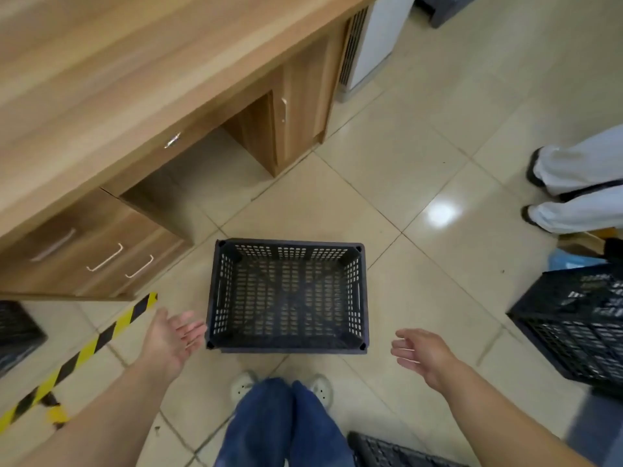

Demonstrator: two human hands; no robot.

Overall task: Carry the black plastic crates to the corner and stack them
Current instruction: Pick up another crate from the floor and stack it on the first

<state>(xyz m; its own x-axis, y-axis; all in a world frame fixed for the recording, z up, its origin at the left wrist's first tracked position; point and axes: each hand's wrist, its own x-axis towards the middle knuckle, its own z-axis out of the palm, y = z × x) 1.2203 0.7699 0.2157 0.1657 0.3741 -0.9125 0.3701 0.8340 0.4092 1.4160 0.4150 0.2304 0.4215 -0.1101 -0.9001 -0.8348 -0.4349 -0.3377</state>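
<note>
While the black perforated plastic crate (287,294) sits upright on the beige tiled floor (421,146), left hand (173,338) and right hand (423,355) flank it, fingers relaxed, holding nothing.

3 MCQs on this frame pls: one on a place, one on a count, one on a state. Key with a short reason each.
1. Where does the middle crate sit?
A. on the wooden desk
B. on the tiled floor in front of the person's feet
C. on top of another crate

2. How many handles show on the desk's lower-left drawer stack?
A. one
B. three
C. five

3. What state are the left hand and right hand in?
A. both grip the crate's rim
B. only the right one holds the crate
C. both open, one either side of the crate, holding nothing

Key: 1 B, its base rests on tiles just beyond the shoes. 2 B, three pale bar handles sit in a row. 3 C, fingers are relaxed, with nothing in either grasp.
</note>
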